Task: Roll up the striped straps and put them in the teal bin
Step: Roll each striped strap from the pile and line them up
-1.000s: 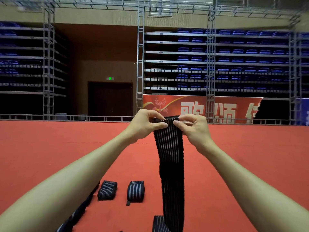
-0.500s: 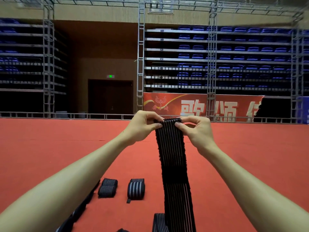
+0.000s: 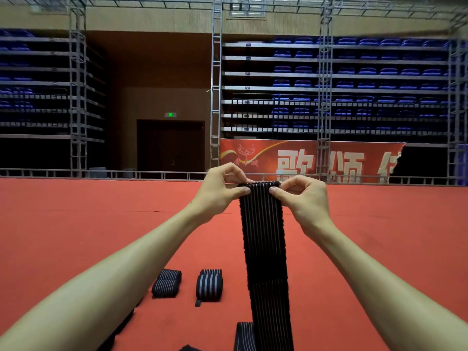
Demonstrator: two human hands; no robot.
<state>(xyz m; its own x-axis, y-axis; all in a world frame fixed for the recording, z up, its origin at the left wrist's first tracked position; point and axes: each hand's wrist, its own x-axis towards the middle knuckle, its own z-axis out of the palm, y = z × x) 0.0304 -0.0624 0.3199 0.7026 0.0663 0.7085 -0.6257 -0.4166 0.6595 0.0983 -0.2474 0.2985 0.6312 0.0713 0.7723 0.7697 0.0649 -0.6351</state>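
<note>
Two hands work the top end of one striped strap (image 3: 263,236). The left hand (image 3: 217,191) and right hand (image 3: 304,198) each pinch a top corner, thumb in front and fingers (image 3: 291,182) curled behind. The strap hangs straight down from the pinch, its lower end out of frame.

Judged: light, soft, limp elastic webbing; the ribbed face should give grip. Best held at both top corners so the first turn starts square.

Left of the strap, two rolled straps (image 3: 167,283) lie on the red floor (image 3: 101,236). A third striped piece (image 3: 244,335) sits just beside its lower part. Teal bin not in view.
</note>
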